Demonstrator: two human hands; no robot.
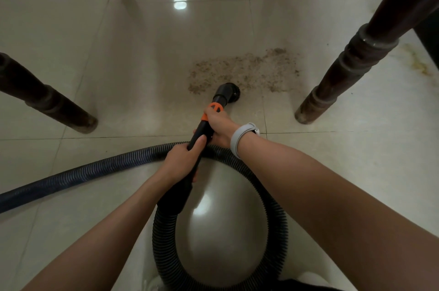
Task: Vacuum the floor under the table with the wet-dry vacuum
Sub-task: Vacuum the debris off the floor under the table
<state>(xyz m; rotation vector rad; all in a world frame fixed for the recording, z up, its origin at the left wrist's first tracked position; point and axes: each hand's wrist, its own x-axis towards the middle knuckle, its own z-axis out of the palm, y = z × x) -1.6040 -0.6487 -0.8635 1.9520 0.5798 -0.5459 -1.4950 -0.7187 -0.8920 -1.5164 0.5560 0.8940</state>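
**Nozzle at the edge of the debris patch**

Head view: I see my left hand (pixel 184 160) wrapped around the black wand (pixel 202 134), thumb along its top. My right hand (pixel 218 124) grips the wand further forward, by the orange collar (pixel 215 107); a grey wristband (pixel 240 138) sits on that wrist. The brush nozzle (pixel 228 91) touches the tiled floor (pixel 118 53) at the patch's 7 o'clock edge. The debris patch (pixel 247 69) lies between the table legs (pixel 351 62). The ribbed hose (pixel 273 207) loops at 6 o'clock.

table legs (pixel 351 69): 4 | hoses (pixel 78 172): 1 | brush nozzles (pixel 228 91): 1 | debris patches (pixel 247 69): 1 | hands (pixel 183 160): 2 | wristbands (pixel 240 136): 1
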